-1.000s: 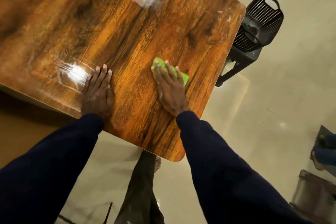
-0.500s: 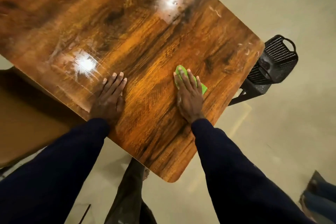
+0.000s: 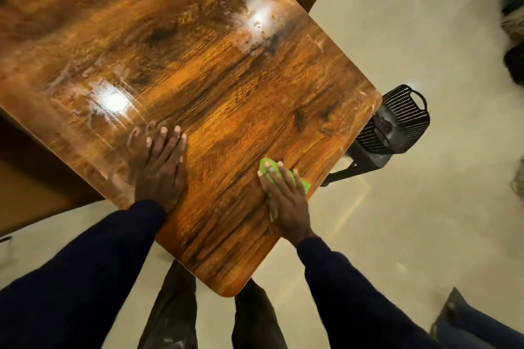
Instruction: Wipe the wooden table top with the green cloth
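Note:
The glossy wooden table top (image 3: 221, 88) fills the upper left, its rounded near corner pointing toward me. My right hand (image 3: 286, 201) lies flat on the green cloth (image 3: 266, 166), pressing it onto the wood close to the table's right edge; only the cloth's ends show past my fingers. My left hand (image 3: 160, 167) rests palm down on the table near its near-left edge, fingers together, with nothing in it. Pale smears and light glare show on the wood above my left hand.
A black perforated plastic chair (image 3: 397, 125) stands just past the table's right edge. My legs (image 3: 255, 320) are on the pale tiled floor under the near corner. Another person's foot (image 3: 465, 320) shows at the bottom right. Dark items (image 3: 514, 0) lie at the far right.
My right hand has slid the green cloth nearer to the table's right edge. My left hand stays flat on the wood. The view has shifted, so the table sits lower right.

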